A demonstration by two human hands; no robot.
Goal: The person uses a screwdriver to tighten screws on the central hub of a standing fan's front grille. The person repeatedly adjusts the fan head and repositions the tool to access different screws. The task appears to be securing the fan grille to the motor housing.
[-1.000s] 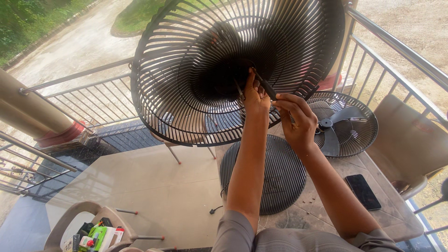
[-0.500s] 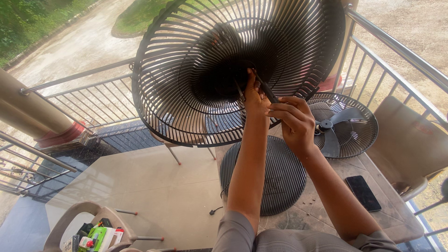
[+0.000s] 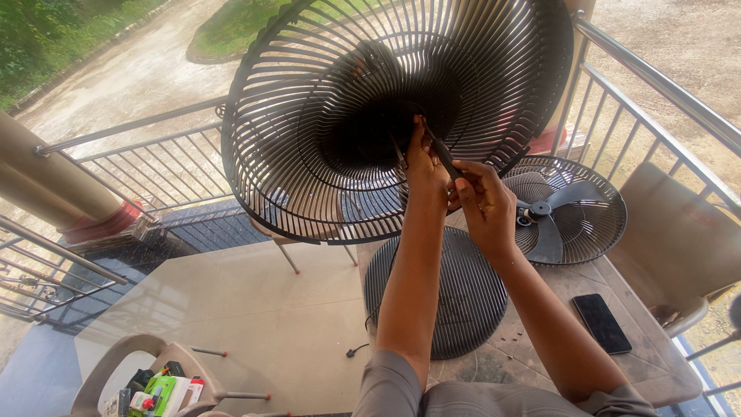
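We hold a black fan grille up in the upper middle of the frame, in front of the balcony railing. It is a wide, round, dished guard of thin curved ribs that run out from a dark solid hub to a ring at the rim, with a second ring partway in. Its hollow side faces us and it tilts a little to the left.

Our left hand grips the grille at the hub, fingers curled and pressed together around the centre. Our right hand sits just beside it, to the right and slightly lower, its fingertips pinching a thin dark tool whose tip points up into the hub. We cannot tell what kind of tool it is.

Below our arms, at lower centre, a second round grille lies flat on the table. To the right of it, the fan body with its blades lies in another guard. A dark phone rests on the table at lower right. In the lower left corner a chair holds some small packages.
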